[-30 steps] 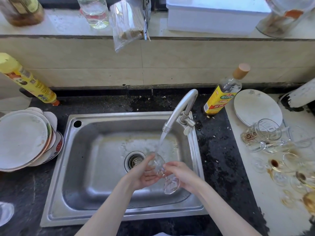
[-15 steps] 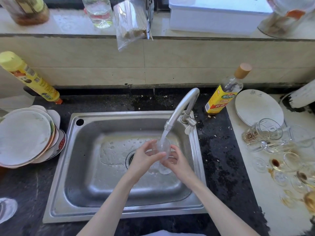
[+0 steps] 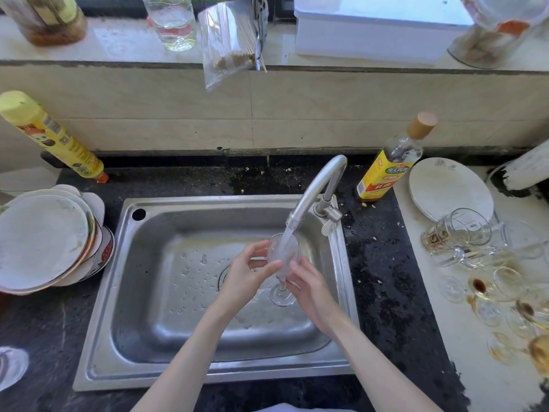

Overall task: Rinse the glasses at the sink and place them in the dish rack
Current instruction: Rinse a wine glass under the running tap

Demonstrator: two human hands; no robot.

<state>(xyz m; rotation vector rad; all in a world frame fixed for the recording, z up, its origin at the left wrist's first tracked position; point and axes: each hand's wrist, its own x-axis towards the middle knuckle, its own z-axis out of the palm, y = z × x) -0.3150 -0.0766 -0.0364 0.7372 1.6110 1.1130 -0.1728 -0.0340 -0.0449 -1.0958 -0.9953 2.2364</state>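
Now the glass stands upright right under the tap, and water runs into its open top; one second back it lay tipped lower down in the sink, near the drain. Both hands have come up with it. My left hand curls its fingers around the bowl of the glass from the left side. My right hand grips the stem from the right side, just below the bowl. The round foot of the glass sticks out between the two hands, a little above the wet sink floor. Water drops sit on the sink floor to the left of the left hand. Far out to the right of the right hand, many dirty glasses lie on the white counter, some with brown stains, and a glass mug lies tipped on its side there. Behind them is a white plate, and a yellow bottle stands next to the tap. Far to the left of the left hand is a stack of plates.
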